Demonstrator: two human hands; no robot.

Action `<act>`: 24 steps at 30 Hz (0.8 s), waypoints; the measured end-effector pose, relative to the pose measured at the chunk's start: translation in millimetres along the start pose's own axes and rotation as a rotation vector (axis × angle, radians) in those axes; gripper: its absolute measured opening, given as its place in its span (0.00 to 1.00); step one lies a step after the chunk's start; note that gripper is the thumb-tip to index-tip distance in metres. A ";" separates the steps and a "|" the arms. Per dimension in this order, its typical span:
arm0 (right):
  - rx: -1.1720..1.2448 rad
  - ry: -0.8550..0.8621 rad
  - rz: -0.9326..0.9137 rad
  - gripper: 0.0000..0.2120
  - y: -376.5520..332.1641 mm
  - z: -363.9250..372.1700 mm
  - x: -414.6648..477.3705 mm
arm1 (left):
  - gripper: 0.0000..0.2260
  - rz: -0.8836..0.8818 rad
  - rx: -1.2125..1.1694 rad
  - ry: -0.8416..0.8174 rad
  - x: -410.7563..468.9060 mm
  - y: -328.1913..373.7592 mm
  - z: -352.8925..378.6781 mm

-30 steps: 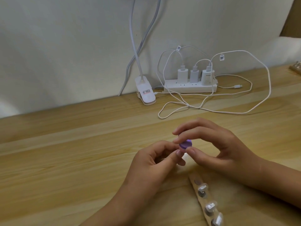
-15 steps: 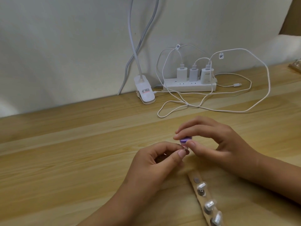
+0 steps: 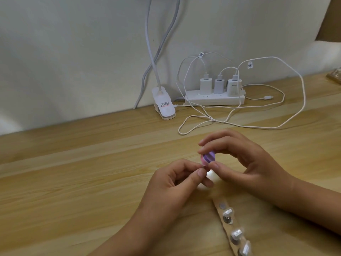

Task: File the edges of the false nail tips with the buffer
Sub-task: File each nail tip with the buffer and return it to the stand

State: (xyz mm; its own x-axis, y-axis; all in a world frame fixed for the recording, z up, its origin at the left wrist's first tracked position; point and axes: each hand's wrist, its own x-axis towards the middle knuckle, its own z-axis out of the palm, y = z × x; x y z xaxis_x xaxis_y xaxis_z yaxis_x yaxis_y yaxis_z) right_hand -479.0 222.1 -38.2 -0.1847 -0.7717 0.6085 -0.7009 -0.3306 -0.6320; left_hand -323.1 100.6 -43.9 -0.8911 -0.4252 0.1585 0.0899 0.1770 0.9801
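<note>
Our right hand (image 3: 245, 163) pinches the purple buffer (image 3: 263, 158); our left hand (image 3: 173, 183) pinches something tiny and hidden, perhaps a nail tip.

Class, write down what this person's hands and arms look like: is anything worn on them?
The left hand and right hand are bare: no gloves, rings or bracelets. The left forearm and right forearm are bare too, with no sleeve or watch in view. Visible fingernails look short and unpainted.

Small purple-and-pink buffer (image 3: 264, 158) pinched in fingertips — clear nail tips (image 3: 236, 234) stand along a strip (image 3: 217, 201).
</note>
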 end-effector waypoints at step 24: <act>0.158 0.142 0.043 0.11 0.9 -2.8 2.7 | 0.08 -0.013 -0.059 0.025 -0.7 5.3 -2.3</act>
State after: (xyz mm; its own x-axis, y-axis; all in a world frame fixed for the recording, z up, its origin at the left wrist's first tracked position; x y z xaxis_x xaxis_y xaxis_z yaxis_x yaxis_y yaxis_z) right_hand -482.1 221.2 -35.7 -0.3154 -0.7064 0.6336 -0.5758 -0.3883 -0.7195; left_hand -321.0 99.8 -38.5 -0.8811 -0.4491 0.1481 0.1051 0.1194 0.9873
